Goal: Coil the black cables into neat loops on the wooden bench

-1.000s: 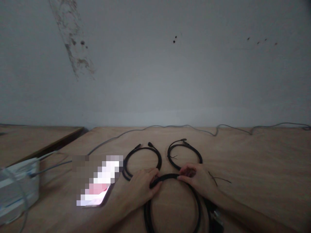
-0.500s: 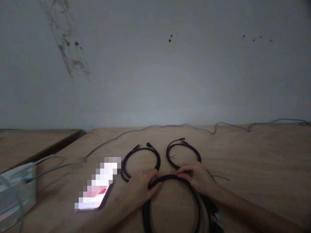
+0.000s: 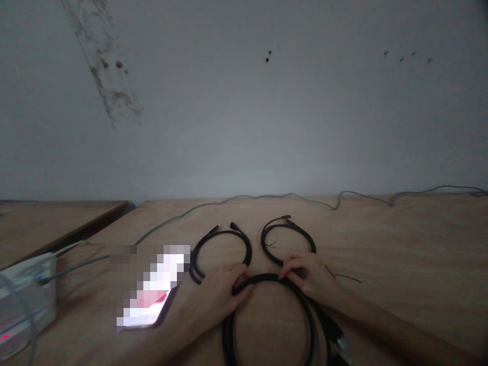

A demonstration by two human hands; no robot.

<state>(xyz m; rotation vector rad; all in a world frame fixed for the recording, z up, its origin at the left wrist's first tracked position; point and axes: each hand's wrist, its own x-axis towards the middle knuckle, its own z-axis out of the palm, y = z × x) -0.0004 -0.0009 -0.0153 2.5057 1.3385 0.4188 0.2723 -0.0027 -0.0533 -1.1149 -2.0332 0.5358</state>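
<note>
Black cable lies in a large round coil at the near edge of the view, its matte, rubbery loop running off the bottom of the frame, with a chunky plug at its lower right. The left hand curls over the coil's upper left arc with its fingers wrapped down around it, and the right hand pinches the upper right arc, so both are gripping the cable. Two smaller black coils sit just above it, each ending in slim connectors. The left coil lies just beside the left hand, and the lower curve of the right coil passes behind the right hand. Thin dark wires lie just beyond the right hand on a pale, smooth wooden tabletop, which stretches well to the right of the forearm. A thin grey cord snakes along the table's back edge against a scuffed white wall. To the left are a pixelated phone, a white box with grey leads, and a second wooden table.
</note>
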